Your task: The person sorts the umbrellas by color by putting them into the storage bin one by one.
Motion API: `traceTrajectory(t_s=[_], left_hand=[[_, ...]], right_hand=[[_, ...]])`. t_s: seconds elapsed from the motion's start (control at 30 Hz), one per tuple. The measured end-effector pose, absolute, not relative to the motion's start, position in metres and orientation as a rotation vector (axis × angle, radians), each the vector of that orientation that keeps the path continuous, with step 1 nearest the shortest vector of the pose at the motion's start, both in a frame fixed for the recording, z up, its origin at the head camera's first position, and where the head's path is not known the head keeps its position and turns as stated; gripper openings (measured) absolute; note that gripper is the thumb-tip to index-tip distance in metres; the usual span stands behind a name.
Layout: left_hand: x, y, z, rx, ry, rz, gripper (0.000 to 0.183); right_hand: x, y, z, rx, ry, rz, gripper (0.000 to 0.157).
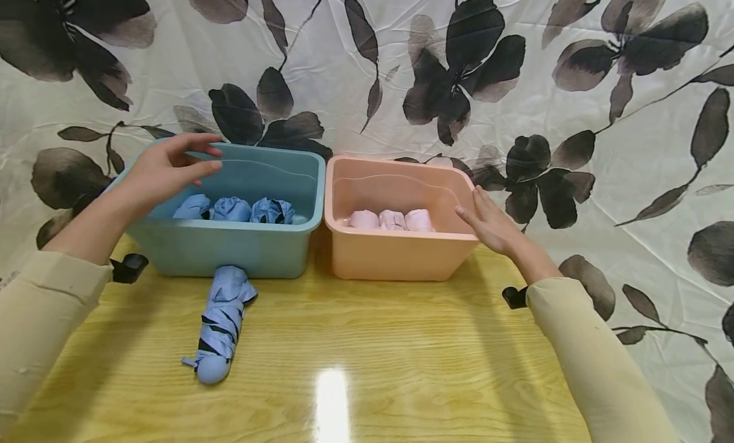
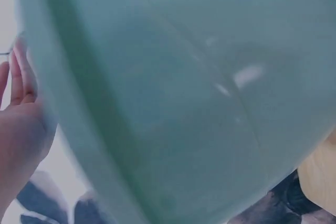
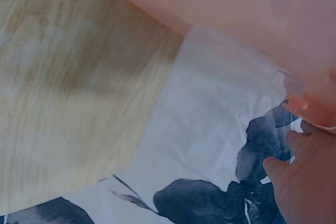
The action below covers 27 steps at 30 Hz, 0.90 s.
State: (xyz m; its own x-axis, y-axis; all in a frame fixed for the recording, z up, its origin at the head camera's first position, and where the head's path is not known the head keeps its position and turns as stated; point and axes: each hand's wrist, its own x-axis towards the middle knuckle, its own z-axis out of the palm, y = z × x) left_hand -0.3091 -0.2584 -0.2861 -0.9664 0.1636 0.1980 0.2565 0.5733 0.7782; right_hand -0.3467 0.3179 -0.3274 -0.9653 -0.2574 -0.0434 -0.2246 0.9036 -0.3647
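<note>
My left hand (image 1: 163, 169) hovers over the left end of the blue-green bin (image 1: 229, 248), fingers loosely bent, with nothing held. At the edge of the left wrist view the same hand (image 2: 21, 114) shows beside the bin wall. My right hand (image 1: 493, 223) rests against the right end of the peach bin (image 1: 395, 258), thumb over the rim and fingers extended along the outside. A folded blue umbrella (image 1: 220, 328) lies on the table before the blue-green bin. Inside that bin sit blue wrapped bundles (image 1: 232, 209); the peach bin holds pale pink ones (image 1: 392, 220).
Both bins stand side by side at the back of the wood-grain table (image 1: 401, 354). Behind them hangs a white cloth (image 1: 355, 79) with dark flowers. Black wrist straps (image 1: 129, 268) show at the sleeves.
</note>
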Motion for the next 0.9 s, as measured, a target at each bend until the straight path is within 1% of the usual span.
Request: traceTrajectory(t_s=[0.2,0.37,0.63,0.9], left_hand=[[-0.268,-0.253,-0.285,-0.392,-2.646,-1.362,0.058],[-0.238,-0.247,-0.299,-0.429,-2.562,-1.406,0.053],[-0.205,-0.249,-0.347,-0.577,-2.525,-1.374,0.054],[-0.196,-0.257,-0.396,-0.570,-2.640,-1.314,0.050]], right_hand=[[-0.345,0.322,-0.328,-0.368,2.974,-0.568,0.092],[-0.345,0.323,-0.328,-0.361,2.968,-0.571,0.092],[-0.346,0.323,-0.326,-0.383,2.973,-0.561,0.092],[-0.347,0.318,-0.326,-0.393,2.970,-0.562,0.093]])
